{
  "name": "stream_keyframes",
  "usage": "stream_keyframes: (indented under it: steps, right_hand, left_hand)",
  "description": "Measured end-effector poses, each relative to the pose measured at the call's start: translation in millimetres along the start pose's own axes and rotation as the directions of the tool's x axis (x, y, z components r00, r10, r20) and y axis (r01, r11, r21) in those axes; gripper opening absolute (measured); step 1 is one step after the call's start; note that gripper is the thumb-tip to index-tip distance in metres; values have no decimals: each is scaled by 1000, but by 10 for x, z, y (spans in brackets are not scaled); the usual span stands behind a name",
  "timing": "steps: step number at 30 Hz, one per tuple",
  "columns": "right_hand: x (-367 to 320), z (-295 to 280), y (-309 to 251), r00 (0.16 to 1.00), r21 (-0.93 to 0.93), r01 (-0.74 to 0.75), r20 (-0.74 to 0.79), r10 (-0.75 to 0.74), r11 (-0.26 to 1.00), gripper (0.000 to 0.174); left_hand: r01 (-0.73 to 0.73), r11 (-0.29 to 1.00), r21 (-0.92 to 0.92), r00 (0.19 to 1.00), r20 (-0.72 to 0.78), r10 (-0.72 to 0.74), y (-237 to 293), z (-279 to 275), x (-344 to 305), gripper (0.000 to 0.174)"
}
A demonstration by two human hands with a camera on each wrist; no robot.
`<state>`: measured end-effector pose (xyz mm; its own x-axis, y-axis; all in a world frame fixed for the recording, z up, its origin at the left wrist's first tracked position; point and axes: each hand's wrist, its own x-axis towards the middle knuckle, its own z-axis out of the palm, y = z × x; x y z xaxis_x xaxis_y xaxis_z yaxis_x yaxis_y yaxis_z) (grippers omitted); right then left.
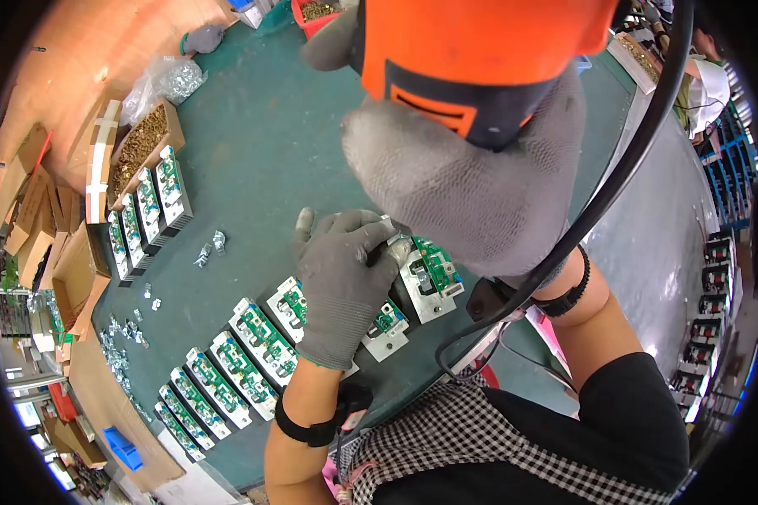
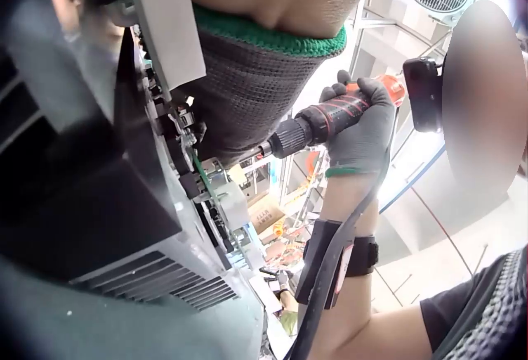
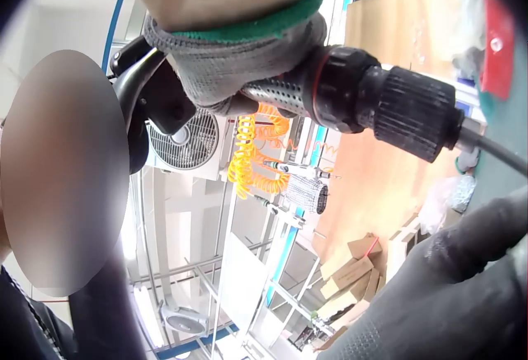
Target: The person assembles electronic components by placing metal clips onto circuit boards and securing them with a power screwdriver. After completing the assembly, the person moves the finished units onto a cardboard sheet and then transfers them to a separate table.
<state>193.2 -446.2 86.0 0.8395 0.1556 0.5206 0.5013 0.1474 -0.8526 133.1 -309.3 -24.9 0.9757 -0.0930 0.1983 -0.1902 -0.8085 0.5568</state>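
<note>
My gloved right hand (image 1: 472, 177) grips an orange and black electric screwdriver (image 1: 488, 67), its black chuck (image 3: 412, 112) and bit pointing toward the left hand. At the upper end of a green circuit board (image 1: 434, 268) on a metal heat sink (image 1: 434, 310), my gloved left hand (image 1: 341, 261) pinches a small silvery part (image 1: 400, 250) between thumb and fingertips. The bit's tip is hidden behind the left hand in the left wrist view. Under the left wrist, another board (image 1: 387, 320) is partly covered.
Several heat sinks with boards (image 1: 261, 337) stand in a row to the left, more (image 1: 152, 202) farther back. Loose metal clips (image 1: 202, 255) lie on the green table (image 1: 253, 143). A carton of brass-coloured screws (image 1: 143, 143) sits at the back left. A black cable (image 1: 623, 177) crosses by the right arm.
</note>
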Motion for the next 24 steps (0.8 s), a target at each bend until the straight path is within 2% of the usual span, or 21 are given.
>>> stream_keyframes:
  steps: [5, 8, 14, 17, 20, 24]
  right_hand:
    - [2, -7, 25, 1000, 7, 11, -20, -11, 1000, 32]
    - [-11, -16, 37, 1000, 7, 15, -26, -15, 1000, 33]
    - [-3, -8, 13, 999, 5, 27, -28, -27, 1000, 34]
    - [-5, 15, -5, 999, 12, 31, -27, -31, 999, 35]
    - [1, 34, -20, 999, 14, 36, -31, -35, 999, 36]
    - [4, 76, -46, 999, 15, 34, -27, -34, 999, 37]
  left_hand:
    - [35, 999, -23, 999, 33, -34, 23, -51, 20, 20]
    - [7, 1000, 19, 1000, 16, -8, -20, 1, -14, 20]
    - [-4, 999, -33, 1000, 5, 4, 23, -56, 13, 20]
    - [-43, 999, -16, 998, -47, 42, -23, 6, -5, 20]
    - [25, 998, -50, 1000, 3, -25, 44, -59, 33, 20]
    - [16, 1000, -16, 1000, -6, -16, 35, -34, 20, 20]
